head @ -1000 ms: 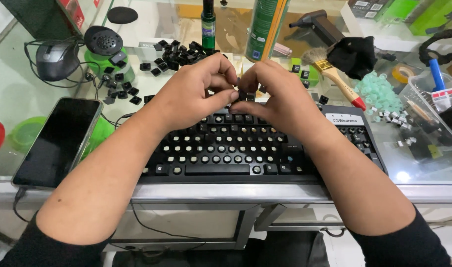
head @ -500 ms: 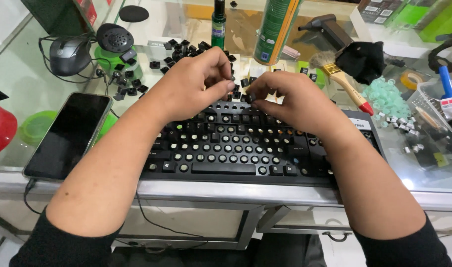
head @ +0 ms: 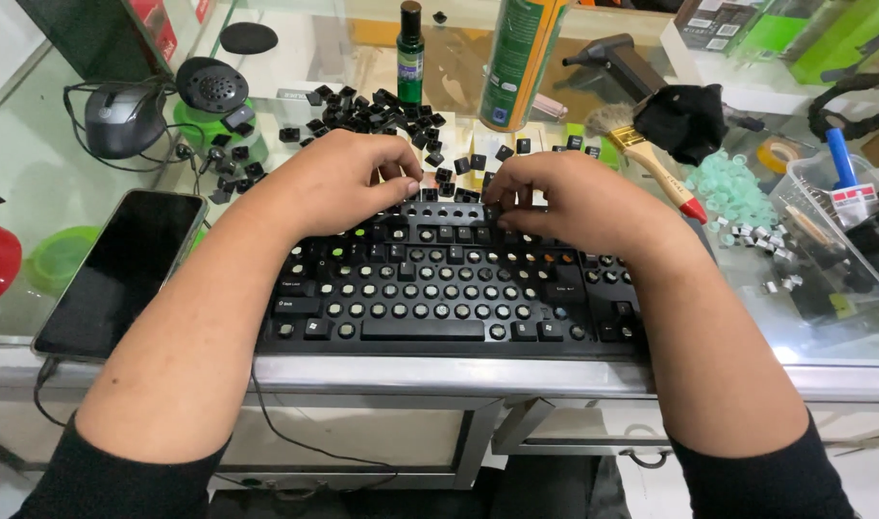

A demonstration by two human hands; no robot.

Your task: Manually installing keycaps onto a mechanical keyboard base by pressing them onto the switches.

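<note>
A black keyboard [head: 430, 306] lies on the glass counter with most of its keycaps off, so the round switch stems show. Both of my hands hover over its top row. My left hand [head: 348, 183] has its fingers curled down at the back edge of the keyboard, and whether it holds anything is hidden. The fingertips of my right hand [head: 574, 197] pinch a small black keycap [head: 493, 212] against the top row. A heap of loose black keycaps [head: 372, 111] lies just behind the keyboard.
A dark phone [head: 122, 269] lies to the left, with a mouse [head: 122, 120] and a round speaker [head: 211, 85] behind it. A green spray can [head: 521, 58], a small bottle [head: 410, 43], a paintbrush [head: 656, 163], pale green rings [head: 732, 187] and a clear plastic tray [head: 833, 231] stand behind and to the right.
Both hands have come down from above the keyboard to its top row and moved a little apart. The view has shifted down and closer.
</note>
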